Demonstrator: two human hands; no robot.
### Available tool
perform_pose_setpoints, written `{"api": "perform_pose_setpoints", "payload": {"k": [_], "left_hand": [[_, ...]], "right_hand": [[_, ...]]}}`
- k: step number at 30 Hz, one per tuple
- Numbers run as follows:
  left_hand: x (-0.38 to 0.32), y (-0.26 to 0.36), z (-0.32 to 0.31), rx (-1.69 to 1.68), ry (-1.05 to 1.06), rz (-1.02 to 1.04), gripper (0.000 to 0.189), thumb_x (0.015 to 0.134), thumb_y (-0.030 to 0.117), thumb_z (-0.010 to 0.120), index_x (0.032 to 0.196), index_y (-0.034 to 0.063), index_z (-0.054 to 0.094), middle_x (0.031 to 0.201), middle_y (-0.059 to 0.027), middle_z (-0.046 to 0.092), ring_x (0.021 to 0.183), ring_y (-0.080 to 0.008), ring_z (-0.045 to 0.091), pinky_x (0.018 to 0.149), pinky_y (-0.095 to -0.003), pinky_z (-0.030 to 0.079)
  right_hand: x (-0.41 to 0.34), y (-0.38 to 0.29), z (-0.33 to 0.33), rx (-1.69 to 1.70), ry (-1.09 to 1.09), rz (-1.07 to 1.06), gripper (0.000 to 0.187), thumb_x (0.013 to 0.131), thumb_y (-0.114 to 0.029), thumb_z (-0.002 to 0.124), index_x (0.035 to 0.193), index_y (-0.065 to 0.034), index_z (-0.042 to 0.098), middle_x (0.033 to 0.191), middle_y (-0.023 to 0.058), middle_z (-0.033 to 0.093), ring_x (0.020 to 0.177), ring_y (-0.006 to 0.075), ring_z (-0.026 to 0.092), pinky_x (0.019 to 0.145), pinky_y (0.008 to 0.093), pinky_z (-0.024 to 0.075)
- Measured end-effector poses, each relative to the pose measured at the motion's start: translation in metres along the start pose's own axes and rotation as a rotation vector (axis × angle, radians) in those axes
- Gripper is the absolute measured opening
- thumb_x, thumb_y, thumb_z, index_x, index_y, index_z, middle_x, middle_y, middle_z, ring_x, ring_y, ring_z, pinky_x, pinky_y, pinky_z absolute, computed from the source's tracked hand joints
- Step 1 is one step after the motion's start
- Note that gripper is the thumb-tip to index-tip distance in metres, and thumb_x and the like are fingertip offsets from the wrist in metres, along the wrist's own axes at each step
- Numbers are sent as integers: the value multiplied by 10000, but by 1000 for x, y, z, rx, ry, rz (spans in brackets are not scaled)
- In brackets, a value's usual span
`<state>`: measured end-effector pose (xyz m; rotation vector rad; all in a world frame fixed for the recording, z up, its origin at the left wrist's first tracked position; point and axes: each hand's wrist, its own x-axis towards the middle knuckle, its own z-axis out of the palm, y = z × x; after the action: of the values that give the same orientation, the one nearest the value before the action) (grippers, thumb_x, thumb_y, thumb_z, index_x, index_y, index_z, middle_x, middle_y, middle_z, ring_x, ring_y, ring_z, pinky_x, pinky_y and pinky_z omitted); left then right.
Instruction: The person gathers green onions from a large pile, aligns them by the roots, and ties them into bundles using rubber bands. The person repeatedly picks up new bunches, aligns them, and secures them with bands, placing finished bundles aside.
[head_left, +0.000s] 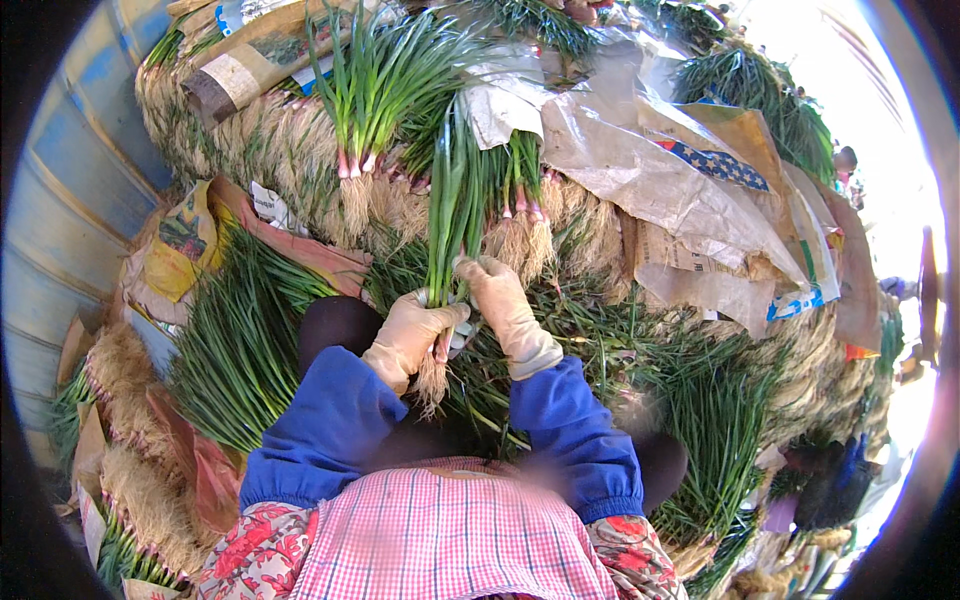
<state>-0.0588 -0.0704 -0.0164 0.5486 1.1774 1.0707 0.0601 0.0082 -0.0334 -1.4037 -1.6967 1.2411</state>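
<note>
My left hand (411, 334), in a pale rubber glove, is closed around the lower stems of a small bunch of green garlic plants (452, 195). The leaves point away from me, and the pinkish stem ends and pale roots (430, 382) hang below the fist. My right hand (504, 309), gloved as well, pinches at a stalk on the bunch's right edge, a little farther up; its fingertips are partly hidden. Beyond the hands, a loose bunch of green garlic (367, 112) lies roots towards me on a large root-fringed stack. Other rooted stalks (521, 199) stick out from under white sheeting.
Loose trimmed leaves (585, 330) cover the ground around my knees. A leaf pile (240, 337) lies left, another (712, 427) right. Paper and plastic sacks (675, 172) drape the stack at right. A blue ribbed wall (82, 165) rises at left. Rooted bundles (135, 435) sit lower left.
</note>
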Motion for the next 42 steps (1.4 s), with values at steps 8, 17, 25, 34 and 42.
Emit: {"api": "perform_pose_setpoints", "payload": {"k": [8,17,25,34,42], "left_hand": [[8,-8,-4,71,28,46,51,794,77,614,819,39,590,481,-12,492,339,-105,413,320,-242,305],[-46,57,-42,-372,-160,68,244,793,36,553,1019,-50,518,655,-109,604,417,-134,551,332,-245,454],[-92,113,-27,-484,-199,401,291,823,125,548,1052,-44,484,671,-116,587,437,-103,527,333,-234,422],[12,24,-17,-428,21,75,182,821,122,596,990,64,558,730,-117,643,428,-112,492,358,-235,377],[20,16,-14,-307,30,104,225,793,136,629,996,64,564,747,-114,636,454,-102,502,393,-229,399]], "right_hand": [[-19,4,19,613,233,-161,200,859,-206,520,786,-39,601,607,31,531,563,134,483,546,273,399],[-41,13,-69,517,-527,467,436,910,-436,373,737,-94,580,502,36,485,429,168,458,464,290,374],[19,4,-90,-14,357,-232,310,876,-326,479,986,-78,629,914,124,635,877,252,585,802,338,454],[-16,-2,-75,-467,233,-254,232,807,-245,528,916,-52,597,797,179,625,755,359,604,705,438,466],[-118,27,-183,-613,552,-248,183,807,-113,527,971,-63,590,700,156,609,618,314,598,585,381,478]]}}
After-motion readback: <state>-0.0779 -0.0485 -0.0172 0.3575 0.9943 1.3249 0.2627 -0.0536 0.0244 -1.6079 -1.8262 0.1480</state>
